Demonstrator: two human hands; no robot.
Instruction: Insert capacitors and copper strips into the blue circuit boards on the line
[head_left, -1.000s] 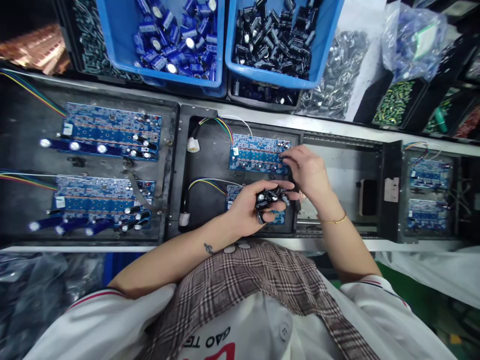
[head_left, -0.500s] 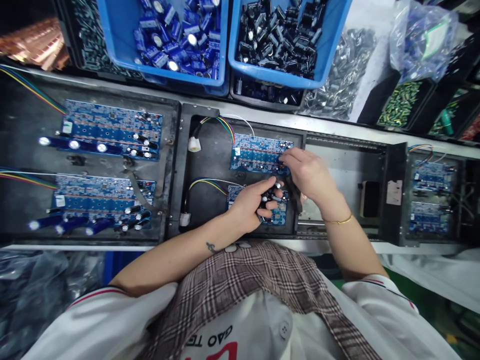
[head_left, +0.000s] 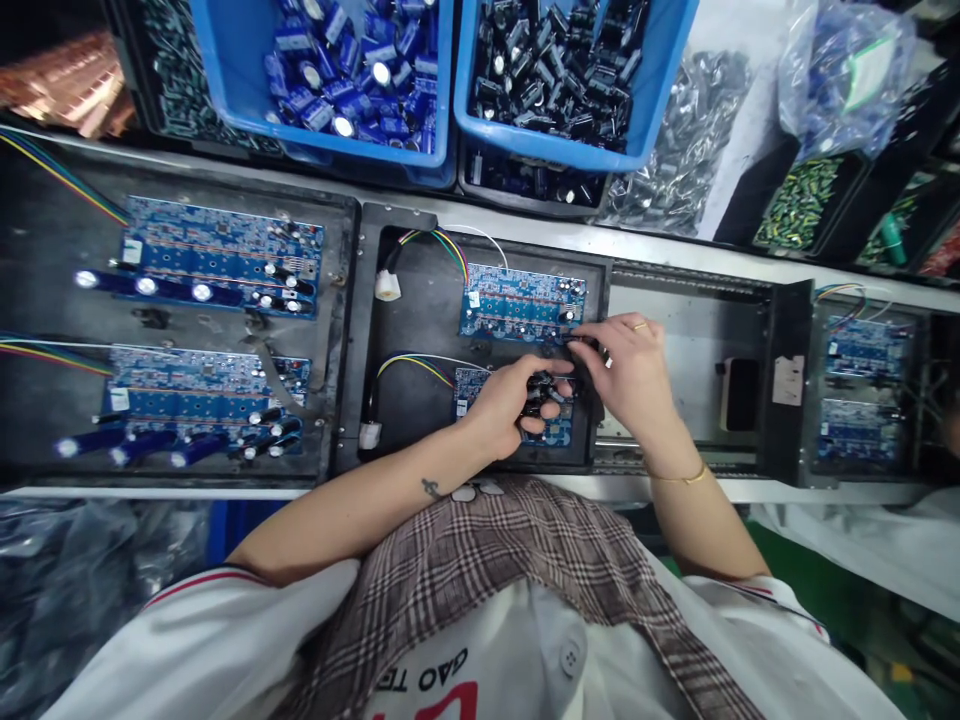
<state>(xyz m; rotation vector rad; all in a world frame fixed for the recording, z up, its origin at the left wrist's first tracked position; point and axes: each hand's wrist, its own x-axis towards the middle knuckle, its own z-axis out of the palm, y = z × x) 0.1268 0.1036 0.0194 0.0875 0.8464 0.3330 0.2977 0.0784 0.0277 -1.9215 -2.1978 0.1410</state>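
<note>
My left hand point(head_left: 517, 405) is palm up with its fingers curled round several small black capacitors point(head_left: 541, 393), over the lower blue circuit board point(head_left: 559, 432) in the middle tray. Close to its fingertips, my right hand point(head_left: 619, 360) has thumb and fingers drawn together at the lower right corner of the upper blue circuit board point(head_left: 517, 305). A small dark part shows between those fingers, too small to make out. One black capacitor point(head_left: 568, 315) stands on the right part of the upper board.
Behind are a blue bin point(head_left: 326, 150) of blue capacitors and another blue bin point(head_left: 555, 148) of black ones. The left tray point(head_left: 45, 250) holds two boards with capacitors. Two more boards lie at right, near a black box point(head_left: 741, 395).
My right hand has moved down from the upper board's right side to its lower corner, near my left fingertips. A black capacitor now shows where my right fingers were.
</note>
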